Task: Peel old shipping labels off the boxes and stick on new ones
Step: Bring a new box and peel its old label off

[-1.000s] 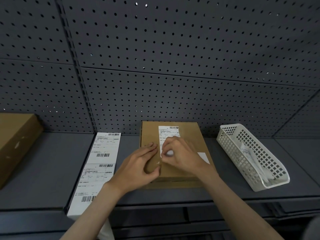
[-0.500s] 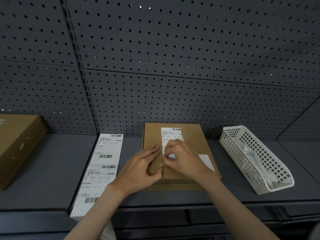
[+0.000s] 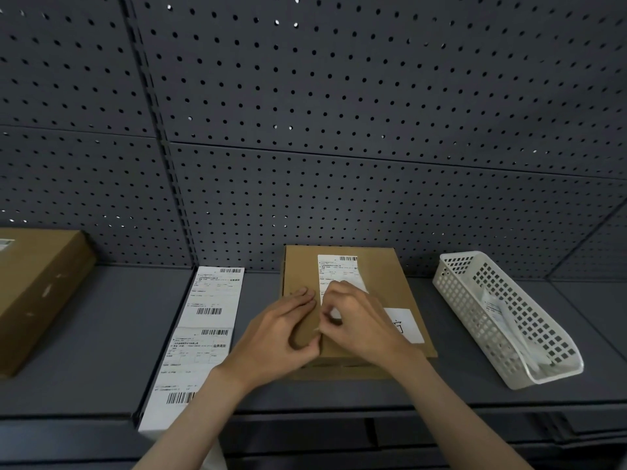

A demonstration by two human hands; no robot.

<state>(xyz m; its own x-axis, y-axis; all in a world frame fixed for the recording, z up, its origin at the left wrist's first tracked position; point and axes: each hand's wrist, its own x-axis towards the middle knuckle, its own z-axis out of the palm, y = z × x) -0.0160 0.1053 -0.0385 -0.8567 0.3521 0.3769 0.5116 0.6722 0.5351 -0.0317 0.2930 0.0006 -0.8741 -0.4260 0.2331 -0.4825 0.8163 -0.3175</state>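
Observation:
A brown cardboard box (image 3: 380, 279) lies flat on the grey shelf against the pegboard. A white shipping label (image 3: 339, 270) with a barcode is stuck on its top. My right hand (image 3: 359, 323) covers the label's near end, fingers curled and pinching at its lower left corner. My left hand (image 3: 281, 337) rests on the box's left side, fingers fairly straight and pressing down. A second small white sticker (image 3: 405, 323) sits on the box's right part. A strip of new labels (image 3: 200, 337) lies on the shelf left of the box.
A white perforated plastic basket (image 3: 502, 317) with crumpled label paper inside stands to the right. Another brown box (image 3: 37, 293) lies at the far left. The pegboard wall (image 3: 339, 130) rises right behind. The shelf's front edge (image 3: 339, 412) runs below my wrists.
Both hands stay on the box. The right fingers have shifted slightly at the label's lower corner. The view has drifted a little.

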